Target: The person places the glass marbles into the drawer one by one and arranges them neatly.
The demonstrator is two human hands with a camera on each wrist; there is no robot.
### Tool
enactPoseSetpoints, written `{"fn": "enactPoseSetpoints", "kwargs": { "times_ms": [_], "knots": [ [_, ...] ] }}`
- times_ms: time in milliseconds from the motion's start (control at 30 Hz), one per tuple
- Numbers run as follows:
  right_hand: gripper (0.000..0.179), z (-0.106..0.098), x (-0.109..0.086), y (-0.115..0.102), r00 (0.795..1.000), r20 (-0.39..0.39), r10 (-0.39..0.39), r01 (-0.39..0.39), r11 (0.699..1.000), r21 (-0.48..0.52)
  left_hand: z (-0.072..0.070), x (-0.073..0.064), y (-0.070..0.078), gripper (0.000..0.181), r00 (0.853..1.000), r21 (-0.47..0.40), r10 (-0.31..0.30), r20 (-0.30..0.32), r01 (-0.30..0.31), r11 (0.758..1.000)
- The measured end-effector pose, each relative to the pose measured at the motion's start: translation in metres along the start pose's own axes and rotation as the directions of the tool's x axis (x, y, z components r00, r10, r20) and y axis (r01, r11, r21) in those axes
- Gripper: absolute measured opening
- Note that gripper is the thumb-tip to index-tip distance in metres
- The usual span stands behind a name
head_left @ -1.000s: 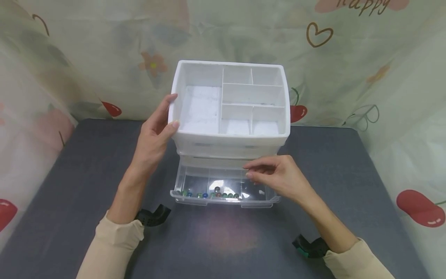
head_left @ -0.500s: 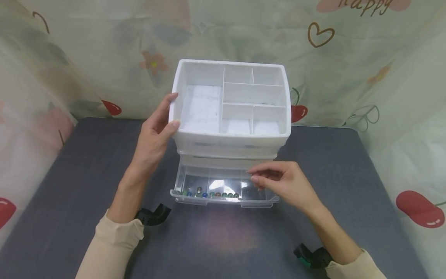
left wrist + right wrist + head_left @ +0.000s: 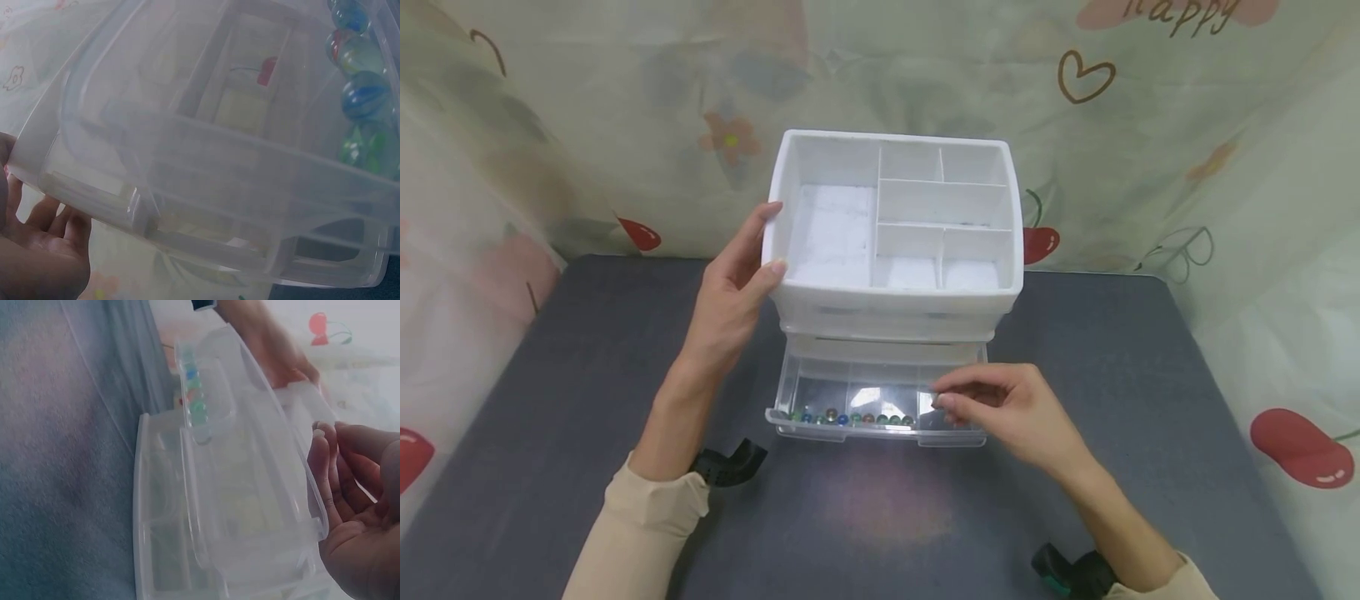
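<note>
A white desktop organizer (image 3: 895,292) with a divided top tray stands tilted toward me. Its clear lower drawer (image 3: 883,433) is pulled out, with a row of glass marbles (image 3: 856,419) along the front wall. My left hand (image 3: 722,300) grips the organizer's left side, thumb over the rim. Over the drawer's right part is my right hand (image 3: 1015,408), thumb and index fingertip close together, other fingers curled. A small grey spot shows at those fingertips; I cannot tell whether it is something held. In the right wrist view, the fingers (image 3: 337,469) are beside the drawer's edge.
The organizer stands on a dark grey table (image 3: 865,517). Behind and at both sides hangs a printed cloth (image 3: 1187,150) with cherries and flowers. A black wrist camera (image 3: 730,462) sits at the left wrist, and another (image 3: 1071,571) at the right.
The right hand has come down and toward me over the drawer, thumb and index closing together. One marble has rolled left into the row. The left hand keeps its grip.
</note>
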State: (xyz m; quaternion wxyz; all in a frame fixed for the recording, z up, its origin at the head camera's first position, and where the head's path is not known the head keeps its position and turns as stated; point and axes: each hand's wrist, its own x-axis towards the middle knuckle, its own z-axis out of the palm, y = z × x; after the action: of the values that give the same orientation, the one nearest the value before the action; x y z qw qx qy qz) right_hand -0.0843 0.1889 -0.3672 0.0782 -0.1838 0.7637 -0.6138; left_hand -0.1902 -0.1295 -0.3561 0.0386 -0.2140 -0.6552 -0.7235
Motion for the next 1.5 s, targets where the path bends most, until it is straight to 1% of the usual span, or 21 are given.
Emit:
{"fn": "enactPoseSetpoints", "kwargs": {
  "times_ms": [133,233,433,633,800,967,1033,1200,1300,1400,1500],
  "knots": [
    [0.016,0.004,-0.005,-0.001,1.0,0.005,-0.02,0.019,1.0,0.018,0.0,0.0,0.0,0.058,1.0,-0.003,0.0,0.0,0.0,1.0],
    [0.016,0.008,-0.009,-0.001,0.999,0.017,-0.042,0.041,0.998,0.052,0.0,0.0,0.0,0.058,1.0,-0.002,0.002,0.002,-0.002,1.0],
    [0.015,0.016,-0.016,-0.001,0.999,0.032,-0.034,0.029,0.991,0.129,0.0,0.0,0.0,0.058,1.0,-0.007,0.005,0.003,-0.005,1.0],
    [0.013,0.023,-0.025,-0.001,0.998,0.037,-0.045,0.038,0.985,0.166,0.0,0.0,0.0,0.058,1.0,-0.007,0.004,0.002,-0.004,1.0],
    [0.015,0.03,-0.031,0.001,0.997,0.062,-0.054,0.041,0.98,0.193,0.001,0.001,0.0,0.058,1.0,0.003,0.004,0.0,-0.004,1.0],
    [0.015,0.038,-0.035,0.005,0.998,0.059,-0.002,-0.009,0.981,0.192,0.001,0.0,0.0,0.058,1.0,0.005,0.001,-0.002,-0.001,1.0],
    [0.015,0.041,-0.037,0.007,0.999,0.053,0.005,-0.015,0.982,0.189,0.001,0.0,0.0,0.058,1.0,0.006,0.0,0.0,0.0,1.0],
    [0.017,0.05,-0.042,0.015,0.999,0.048,-0.016,0.006,0.98,0.2,0.001,0.0,0.0,0.058,1.0,0.014,0.002,0.001,-0.002,1.0],
    [0.019,0.056,-0.044,0.02,0.999,0.039,-0.002,-0.006,0.979,0.204,0.001,0.0,0.0,0.058,1.0,0.016,0.002,0.0,-0.002,1.0],
    [0.02,0.063,-0.046,0.026,0.999,0.028,0.025,-0.03,0.975,0.221,0.001,-0.001,0.0,0.058,1.0,0.019,-0.001,0.0,0.001,1.0],
    [0.022,0.069,-0.047,0.034,0.998,0.026,0.049,-0.054,0.962,0.269,0.001,-0.001,0.0,0.058,1.0,0.026,-0.004,-0.001,0.004,1.0]
  ]
}}
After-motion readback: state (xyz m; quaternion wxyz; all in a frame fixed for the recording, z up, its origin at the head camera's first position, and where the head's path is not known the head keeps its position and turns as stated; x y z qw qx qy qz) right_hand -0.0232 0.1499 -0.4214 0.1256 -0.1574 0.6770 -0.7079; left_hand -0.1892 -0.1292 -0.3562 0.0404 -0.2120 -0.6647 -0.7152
